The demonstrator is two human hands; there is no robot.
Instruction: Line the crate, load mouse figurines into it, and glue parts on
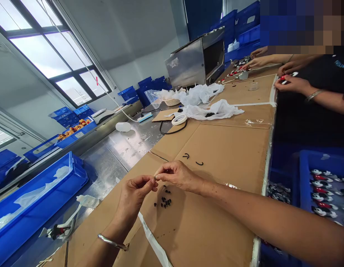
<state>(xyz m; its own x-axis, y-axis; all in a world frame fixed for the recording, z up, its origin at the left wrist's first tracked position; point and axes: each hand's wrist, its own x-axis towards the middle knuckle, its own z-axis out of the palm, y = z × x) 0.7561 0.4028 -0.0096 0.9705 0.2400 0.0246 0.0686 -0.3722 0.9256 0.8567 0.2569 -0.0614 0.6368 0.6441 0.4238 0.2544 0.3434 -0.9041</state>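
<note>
My left hand (pixel 140 187) and my right hand (pixel 174 174) meet fingertip to fingertip above the cardboard-covered table. Both are closed in a pinch at the same spot, and whatever lies between the fingertips is too small and hidden to name. Just below them, a loose group of small black pieces (pixel 165 202) lies on the cardboard (pixel 216 226). Beyond my right hand rest thin curved black pieces (pixel 199 163). A white strip (pixel 153 239) runs along the cardboard near my left wrist.
At left stand a long blue bin (pixel 41 196) and a clear bottle (pixel 88 201). White plastic bags (pixel 199 94) and a tape roll (pixel 179 119) lie further back. At right, a blue crate (pixel 305 178) holds several figures; other people's hands (pixel 294 83) work at the far end.
</note>
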